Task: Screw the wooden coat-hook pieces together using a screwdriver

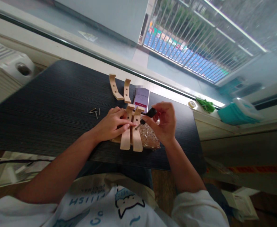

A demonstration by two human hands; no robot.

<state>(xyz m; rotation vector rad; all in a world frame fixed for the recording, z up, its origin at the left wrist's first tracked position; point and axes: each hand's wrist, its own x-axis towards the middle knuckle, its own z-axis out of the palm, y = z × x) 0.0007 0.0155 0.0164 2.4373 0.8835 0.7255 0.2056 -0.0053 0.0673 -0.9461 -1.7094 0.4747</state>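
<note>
Two pale curved wooden pieces with holes, a left one and a right one, lie side by side on a bubble-wrapped brown block. My left hand grips them from the left, its fingers reaching across both. Closed around a black-handled screwdriver is my right hand, just right of the pieces. A thin metal shaft slants down to the lower hole of the right piece. How deep its tip sits I cannot tell.
Two more curved wooden pieces lie at the table's back, beside a lit phone. Several screws rest left of my hand. The dark table borders a window ledge holding a tape roll, green cloth and teal container.
</note>
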